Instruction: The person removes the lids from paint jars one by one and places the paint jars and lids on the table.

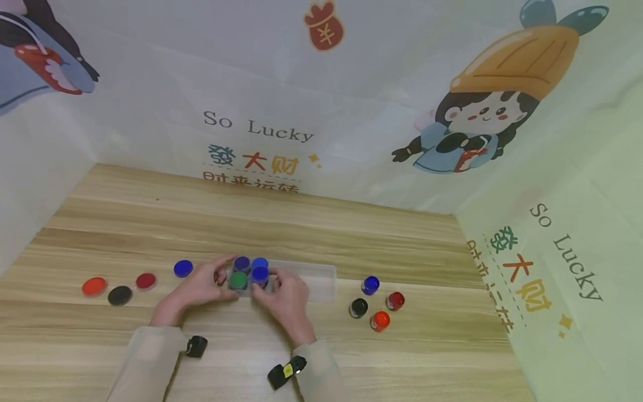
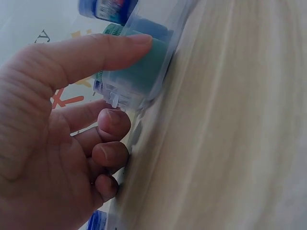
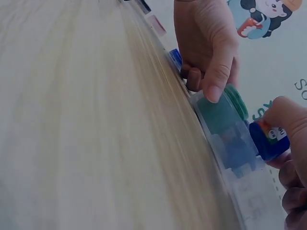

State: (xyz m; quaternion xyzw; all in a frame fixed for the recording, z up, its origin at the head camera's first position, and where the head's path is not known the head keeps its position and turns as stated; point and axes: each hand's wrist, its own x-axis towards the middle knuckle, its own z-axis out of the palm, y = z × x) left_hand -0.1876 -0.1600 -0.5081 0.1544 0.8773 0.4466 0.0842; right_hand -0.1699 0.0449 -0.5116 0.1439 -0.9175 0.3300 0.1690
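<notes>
A clear plastic box point(image 1: 321, 282) lies on the table, its left end holding small paint jars: a green one point(image 1: 238, 281), a dark blue one point(image 1: 241, 264) and a blue one point(image 1: 259, 262). My left hand point(image 1: 203, 283) grips that end, its thumb point(image 2: 124, 50) along the near wall beside the green jar. Pinched between thumb and fingers of my right hand point(image 1: 287, 296) is another blue paint jar point(image 3: 268, 140). It sits tilted over the box next to the green jar, above the box's rim in the right wrist view.
Right of the box stand a blue jar point(image 1: 370, 285), a black jar point(image 1: 359, 307), a dark red jar point(image 1: 395, 301) and an orange-red jar point(image 1: 380, 321). Flat round lids, including a blue lid point(image 1: 183, 268) and a black lid point(image 1: 120, 295), lie to the left. A printed backdrop point(image 1: 361, 184) borders the table.
</notes>
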